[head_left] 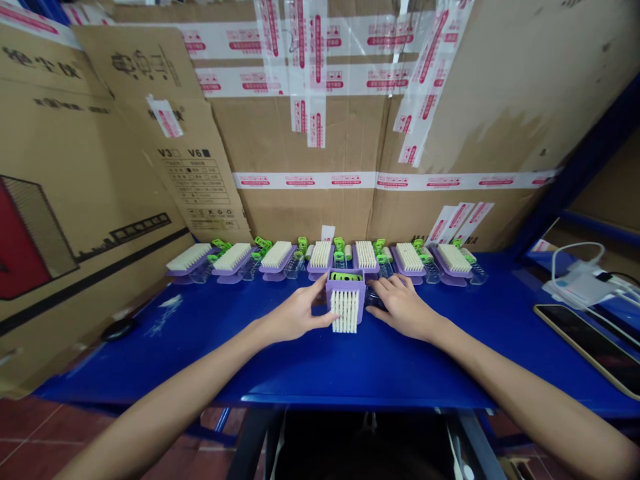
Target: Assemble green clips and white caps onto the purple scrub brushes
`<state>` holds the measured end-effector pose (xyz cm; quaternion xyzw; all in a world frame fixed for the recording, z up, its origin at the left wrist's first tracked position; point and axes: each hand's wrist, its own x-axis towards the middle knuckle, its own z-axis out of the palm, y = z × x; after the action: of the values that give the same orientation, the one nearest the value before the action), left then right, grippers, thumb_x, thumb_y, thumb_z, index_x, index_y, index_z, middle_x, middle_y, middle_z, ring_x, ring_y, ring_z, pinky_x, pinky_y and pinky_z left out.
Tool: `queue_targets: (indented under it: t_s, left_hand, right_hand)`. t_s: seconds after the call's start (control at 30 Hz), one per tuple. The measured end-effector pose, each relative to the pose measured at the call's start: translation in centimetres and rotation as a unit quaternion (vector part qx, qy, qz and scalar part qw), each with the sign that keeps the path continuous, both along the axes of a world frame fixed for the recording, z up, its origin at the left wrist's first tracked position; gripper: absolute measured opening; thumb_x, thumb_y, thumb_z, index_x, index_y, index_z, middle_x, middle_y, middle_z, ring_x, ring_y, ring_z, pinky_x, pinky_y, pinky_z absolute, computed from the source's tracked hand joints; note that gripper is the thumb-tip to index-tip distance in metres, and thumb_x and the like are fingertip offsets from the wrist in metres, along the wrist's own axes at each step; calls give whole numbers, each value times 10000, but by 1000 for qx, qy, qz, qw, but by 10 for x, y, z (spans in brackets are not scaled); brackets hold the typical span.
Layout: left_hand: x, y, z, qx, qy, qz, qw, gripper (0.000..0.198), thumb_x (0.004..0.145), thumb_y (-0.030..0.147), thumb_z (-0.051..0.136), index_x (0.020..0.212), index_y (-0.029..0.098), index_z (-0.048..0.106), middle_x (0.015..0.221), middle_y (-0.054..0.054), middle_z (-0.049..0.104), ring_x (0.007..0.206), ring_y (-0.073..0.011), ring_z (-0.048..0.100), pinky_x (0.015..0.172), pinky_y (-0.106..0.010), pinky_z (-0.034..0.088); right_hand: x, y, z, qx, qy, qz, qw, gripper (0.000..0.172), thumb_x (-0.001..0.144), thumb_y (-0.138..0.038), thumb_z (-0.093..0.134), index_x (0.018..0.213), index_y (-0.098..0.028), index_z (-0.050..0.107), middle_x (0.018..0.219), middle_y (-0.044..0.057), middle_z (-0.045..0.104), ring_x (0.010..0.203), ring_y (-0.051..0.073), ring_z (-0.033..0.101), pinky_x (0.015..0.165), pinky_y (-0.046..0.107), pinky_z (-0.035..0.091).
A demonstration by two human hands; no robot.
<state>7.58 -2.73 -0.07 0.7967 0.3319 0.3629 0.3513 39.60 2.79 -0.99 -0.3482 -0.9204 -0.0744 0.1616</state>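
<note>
In the middle of the blue table, my left hand [303, 312] is closed on a purple scrub brush [361, 310], its thumb by the white bristles [345, 313] that face me. A bright green piece [346, 276] shows in the top of the purple body. To the right of the brush, my right hand [404, 307] curls over a clear plastic bottle [374, 297], mostly hidden under the fingers. Behind both hands runs a row of similar purple brushes [277, 256], bristles up, with clear bottles with green tops [295, 264] beside them.
Taped cardboard [310, 210] walls the back, and a printed carton [95, 167] stands at the left. On the right of the blue table [320, 380] lie a phone [590, 343] and a white charger [583, 283] with cables. A round black object [119, 329] sits at the left edge.
</note>
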Motion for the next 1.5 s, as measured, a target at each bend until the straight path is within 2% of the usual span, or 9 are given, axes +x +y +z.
queue_targets:
  t_s: [0.37, 0.6, 0.83, 1.0, 1.2, 1.37, 1.5]
  left_hand:
    - [-2, 5, -4, -59, -47, 3, 997, 857, 1034, 453, 881, 1748, 231, 462, 1622, -235, 721, 1447, -415, 771, 1233, -691, 629]
    - [-4, 9, -8, -70, -70, 1, 995, 824, 1026, 430, 895, 1716, 229, 490, 1604, -232, 733, 1418, -402, 787, 1233, -697, 624]
    - [-3, 7, -4, -85, -70, -4, 994, 810, 1015, 433, 909, 1689, 222, 511, 1638, -240, 707, 1455, -421, 763, 1248, -693, 609]
    - [-1, 6, -3, -111, -76, -3, 991, 863, 983, 411, 943, 1698, 215, 502, 1615, -250, 721, 1434, -432, 775, 1246, -714, 602]
    - [1, 7, -5, -120, -95, 10, 988, 943, 888, 410, 1025, 1674, 225, 538, 1570, -240, 754, 1424, -439, 780, 1249, -746, 588]
    - [3, 6, -5, -102, -86, 17, 991, 963, 810, 421, 1081, 1607, 221, 579, 1540, -231, 772, 1416, -440, 784, 1284, -747, 558]
    - [6, 2, -6, -78, -65, 35, 994, 965, 792, 430, 1084, 1579, 227, 564, 1577, -239, 736, 1423, -461, 771, 1278, -763, 553]
  right_hand:
    - [0, 2, -3, 12, 5, -6, 1000, 391, 1163, -382, 642, 1492, -172, 659, 1286, 179, 820, 1200, 399, 705, 1172, 648, 471]
    - [-1, 1, 1, 11, 13, -4, 1000, 396, 1165, -376, 619, 1507, -179, 651, 1278, 184, 823, 1200, 405, 700, 1159, 645, 479]
    - [-3, -1, 8, 18, 85, -12, 996, 432, 1184, -400, 545, 1573, -221, 602, 1335, 174, 816, 1215, 410, 713, 1162, 667, 477]
    - [-5, -5, 14, 21, 178, -18, 984, 501, 1214, -437, 470, 1663, -218, 513, 1357, 191, 772, 1235, 387, 738, 1152, 634, 515]
    - [-6, -12, 22, -2, 280, -14, 960, 643, 1206, -438, 471, 1787, -216, 309, 1356, 198, 704, 1043, 336, 756, 1021, 567, 632]
    - [-7, -17, 23, -7, 318, -4, 948, 702, 1186, -432, 537, 1805, -256, 256, 1353, 169, 682, 1027, 319, 759, 983, 542, 671]
    - [-6, -18, 21, 2, 324, -12, 946, 740, 1166, -420, 570, 1805, -267, 228, 1379, 158, 667, 917, 279, 757, 935, 519, 682]
